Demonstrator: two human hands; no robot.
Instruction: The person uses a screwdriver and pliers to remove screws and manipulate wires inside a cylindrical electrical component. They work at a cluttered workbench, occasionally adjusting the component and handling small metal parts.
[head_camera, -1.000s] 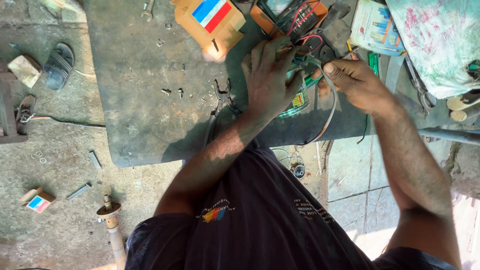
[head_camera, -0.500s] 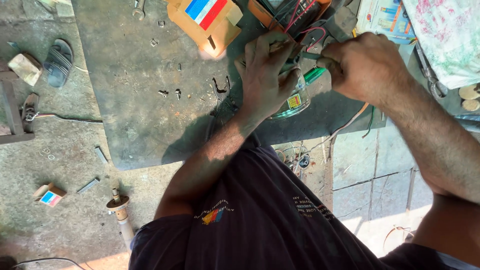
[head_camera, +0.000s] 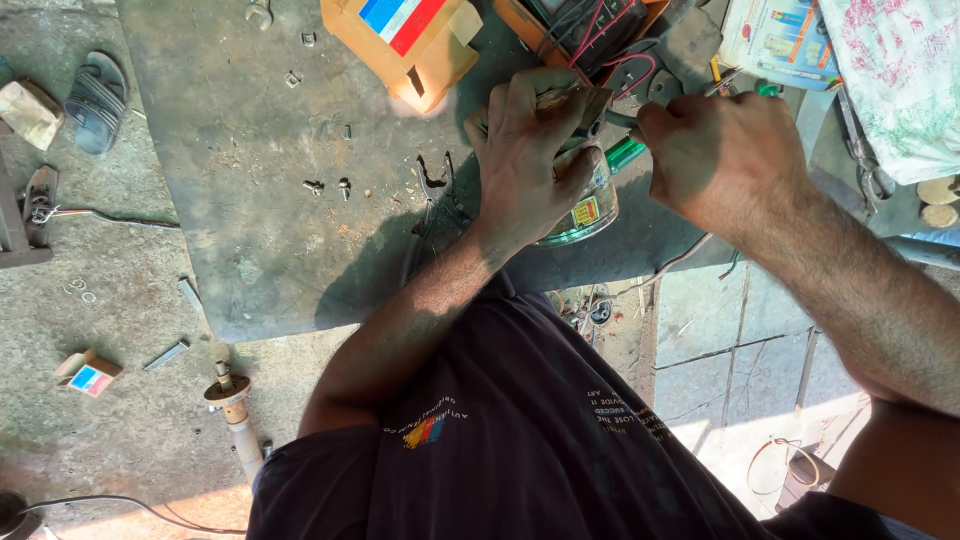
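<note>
Head view: left hand (head_camera: 525, 150) clamps the round part (head_camera: 580, 205) on the bench (head_camera: 250, 180).
Right hand (head_camera: 725, 155): fingers closed on a green-handled tool (head_camera: 625, 152).
Advice: hold the part steady and keep the tool square.

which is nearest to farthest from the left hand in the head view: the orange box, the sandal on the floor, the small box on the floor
1. orange box, on the workbench just up and left of the left hand.
2. sandal, on the floor at the far left, beyond the bench edge.
3. small box, on the floor at lower left, a little farther than the sandal.
</note>
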